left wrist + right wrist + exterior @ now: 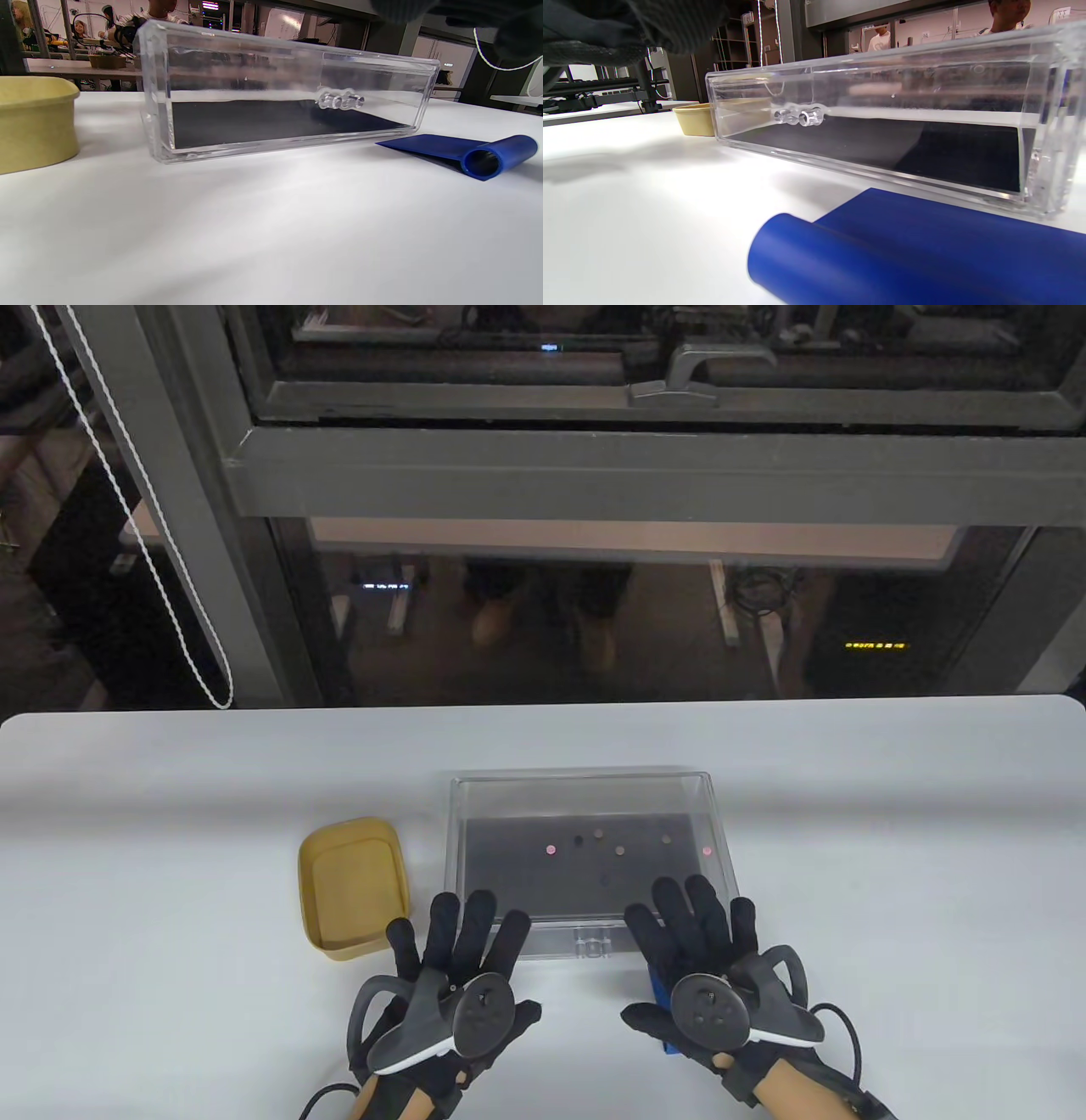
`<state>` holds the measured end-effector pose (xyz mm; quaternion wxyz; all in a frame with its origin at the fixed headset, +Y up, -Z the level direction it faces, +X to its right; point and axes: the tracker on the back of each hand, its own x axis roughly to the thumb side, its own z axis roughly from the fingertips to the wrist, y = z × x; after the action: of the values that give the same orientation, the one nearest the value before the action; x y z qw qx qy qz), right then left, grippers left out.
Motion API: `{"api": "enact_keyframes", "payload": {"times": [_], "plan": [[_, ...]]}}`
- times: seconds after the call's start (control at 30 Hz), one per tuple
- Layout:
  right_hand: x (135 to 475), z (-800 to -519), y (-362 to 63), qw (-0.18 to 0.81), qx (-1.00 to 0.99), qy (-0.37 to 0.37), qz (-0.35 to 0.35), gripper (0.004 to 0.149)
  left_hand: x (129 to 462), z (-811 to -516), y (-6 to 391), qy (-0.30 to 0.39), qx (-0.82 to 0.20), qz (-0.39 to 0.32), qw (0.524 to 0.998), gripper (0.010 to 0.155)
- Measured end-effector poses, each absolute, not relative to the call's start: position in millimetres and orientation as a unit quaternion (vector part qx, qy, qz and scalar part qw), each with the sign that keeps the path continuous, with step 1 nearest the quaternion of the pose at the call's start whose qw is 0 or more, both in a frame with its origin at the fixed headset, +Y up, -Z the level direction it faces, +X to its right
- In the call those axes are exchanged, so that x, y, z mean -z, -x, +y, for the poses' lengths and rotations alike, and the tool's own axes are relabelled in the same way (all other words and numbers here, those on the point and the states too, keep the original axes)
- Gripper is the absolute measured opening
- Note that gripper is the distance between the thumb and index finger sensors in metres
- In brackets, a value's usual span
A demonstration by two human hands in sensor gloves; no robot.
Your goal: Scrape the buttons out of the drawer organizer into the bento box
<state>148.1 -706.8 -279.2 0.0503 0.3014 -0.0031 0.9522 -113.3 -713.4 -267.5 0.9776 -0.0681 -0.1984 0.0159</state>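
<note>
A clear, hard plastic drawer organizer [587, 861] sits near the middle of the white, matte desk [891, 831], a shallow rectangular box with glossy walls, a dark flat liner on its floor and a small moulded knob [340, 101] on its near wall. Its long axis runs from 9 to 3 o'clock in the table view, with the knob side facing 6 o'clock toward the person. Small round buttons [619, 849], pink, tan and dark, lie scattered on the liner, mostly toward the 12 o'clock half. At 9 o'clock of the organizer, just beside it but apart, stands the bento box [354, 887], a mustard-yellow tub with rounded corners and smooth, dull walls, open side up, its longer side running 12 to 6 o'clock. A blue plastic scraper [908, 250], a flat sheet with a rolled tubular handle, lies on the desk at the organizer's near right corner, the flat blade pointing toward the box and the tube toward the person; in the table view the right hand [704, 959] covers most of it. Both hands wear black knit gloves. The left hand [450, 976] lies palm down with fingers [475, 920] spread, tips at the organizer's near wall; the right hand's fingers [687, 912] are likewise spread, reaching over the near wall, gripping nothing visible.
</note>
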Motion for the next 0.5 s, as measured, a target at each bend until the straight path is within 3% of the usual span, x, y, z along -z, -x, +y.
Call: {"api": "enact_keyframes", "payload": {"times": [0.5], "plan": [[264.3, -679.0, -154.8, 0.043, -0.946, -0.321, 0.033, 0.099, 269.1, -713.4, 129.2, 0.076, -0.025, -0.181, 0.980, 0.084]]}}
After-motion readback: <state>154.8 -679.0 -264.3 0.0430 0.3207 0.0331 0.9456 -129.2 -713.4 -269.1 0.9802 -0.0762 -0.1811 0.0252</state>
